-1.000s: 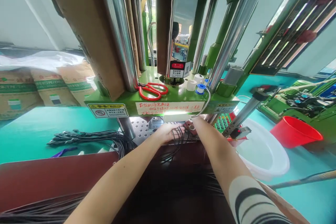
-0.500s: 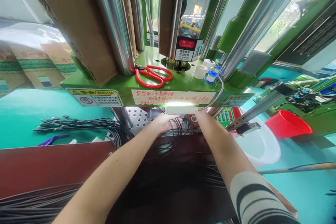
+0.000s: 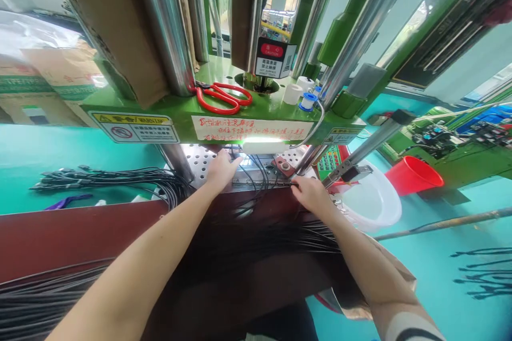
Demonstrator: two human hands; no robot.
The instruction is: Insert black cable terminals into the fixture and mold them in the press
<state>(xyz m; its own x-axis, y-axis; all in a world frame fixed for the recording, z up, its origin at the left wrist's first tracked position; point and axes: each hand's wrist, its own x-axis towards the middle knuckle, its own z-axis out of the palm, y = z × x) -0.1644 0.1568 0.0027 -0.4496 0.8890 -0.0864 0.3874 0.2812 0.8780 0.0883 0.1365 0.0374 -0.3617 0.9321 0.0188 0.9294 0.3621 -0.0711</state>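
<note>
A metal mould plate [image 3: 262, 170] lies on the perforated bed beneath the green press head, with several black cables [image 3: 261, 184] draped over its front edge. At its left end is my left hand [image 3: 220, 171], its thumb stretched apart from the fingers, with nothing visible in its grasp; the fingertips are partly hidden. My right hand [image 3: 312, 194] is at the plate's front right corner, fingers curled and pressed together on a small dark part I cannot make out. Just beyond that hand is a reddish metal block [image 3: 283, 166].
Red-handled scissors [image 3: 224, 98] and white tape rolls [image 3: 293, 94] lie on the press head [image 3: 160, 109]. A cable bundle [image 3: 120, 178] is at left. To the right stand a green button panel [image 3: 329, 162], a white tub [image 3: 394, 208] and a red bucket [image 3: 414, 176]. More cables [image 3: 316, 237] lie below.
My left hand has let go of the looped cables, which now lie across the mould, and moved left. My right hand has drawn back from under the press head to the front corner. The view has shifted.
</note>
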